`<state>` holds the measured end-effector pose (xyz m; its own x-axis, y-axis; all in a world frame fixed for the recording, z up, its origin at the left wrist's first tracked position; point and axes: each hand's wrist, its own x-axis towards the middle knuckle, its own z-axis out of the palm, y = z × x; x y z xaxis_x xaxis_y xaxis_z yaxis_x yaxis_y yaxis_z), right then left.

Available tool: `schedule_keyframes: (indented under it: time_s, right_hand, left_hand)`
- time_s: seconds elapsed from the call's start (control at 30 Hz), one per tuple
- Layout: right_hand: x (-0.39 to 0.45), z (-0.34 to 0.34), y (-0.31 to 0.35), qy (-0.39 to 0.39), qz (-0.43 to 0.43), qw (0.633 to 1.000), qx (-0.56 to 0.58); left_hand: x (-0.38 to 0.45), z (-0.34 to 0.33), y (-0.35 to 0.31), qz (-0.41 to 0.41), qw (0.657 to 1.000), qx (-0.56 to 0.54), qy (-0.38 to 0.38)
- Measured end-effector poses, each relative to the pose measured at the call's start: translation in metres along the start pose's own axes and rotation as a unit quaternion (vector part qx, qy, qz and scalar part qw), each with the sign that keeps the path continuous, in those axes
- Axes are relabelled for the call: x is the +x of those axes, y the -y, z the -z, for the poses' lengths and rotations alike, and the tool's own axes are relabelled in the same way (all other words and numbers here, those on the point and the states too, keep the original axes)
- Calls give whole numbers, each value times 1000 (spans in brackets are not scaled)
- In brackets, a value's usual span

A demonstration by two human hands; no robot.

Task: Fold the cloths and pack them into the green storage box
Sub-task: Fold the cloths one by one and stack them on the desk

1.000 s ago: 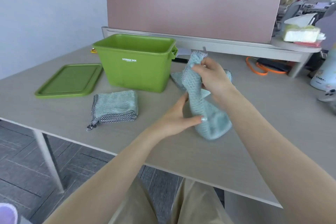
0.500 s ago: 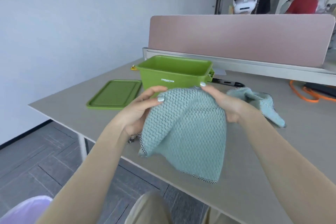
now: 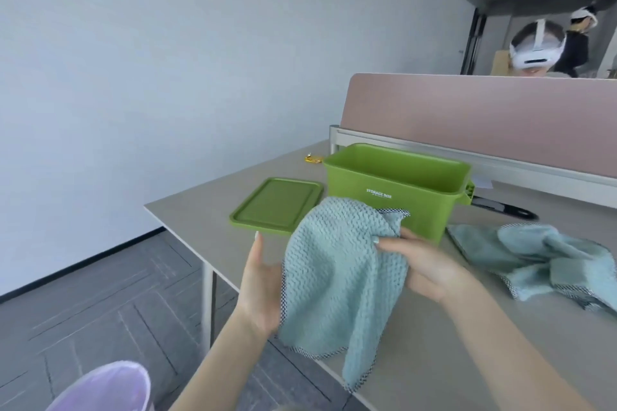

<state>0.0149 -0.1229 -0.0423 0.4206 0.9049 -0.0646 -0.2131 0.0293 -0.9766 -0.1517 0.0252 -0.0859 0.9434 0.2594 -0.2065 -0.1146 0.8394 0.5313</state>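
A teal waffle-weave cloth [image 3: 337, 280] with a checked hem hangs in front of me above the table's near edge. My right hand [image 3: 424, 267] pinches its upper edge. My left hand [image 3: 262, 290] is flat and spread against the cloth's left side, fingers apart, thumb up. The green storage box [image 3: 394, 190] stands open just behind the cloth, and I see nothing inside it. A second teal cloth [image 3: 541, 257] lies crumpled on the table to the right of the box. The folded cloth seen earlier is hidden behind the held one.
The green lid [image 3: 275, 205] lies flat left of the box. A black object [image 3: 500, 208] lies behind the box. A pink divider [image 3: 484, 110] runs along the table's back. A small yellow item [image 3: 312, 159] sits near the far left corner. A lilac bin [image 3: 107, 387] stands on the floor.
My view has swung left and up. The cloth went from bunched on the table to lifted and spread; my left hand has let go of its top edge and lies flat against its side.
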Motion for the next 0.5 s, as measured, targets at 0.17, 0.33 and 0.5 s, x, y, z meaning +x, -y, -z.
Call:
schedule_keyframes:
  time_s: [0.17,0.33,0.5]
  right_hand:
    - [15,-25,-1,39,-4,997,61]
    - [28,-23,2,75,-17,996,34]
    - [34,-22,3,125,-14,991,52]
  left_hand:
    - [-8,8,-4,-23,986,161,-28]
    - [-26,8,-46,-111,959,237,-109]
    - [-48,10,-88,-192,942,245,-128]
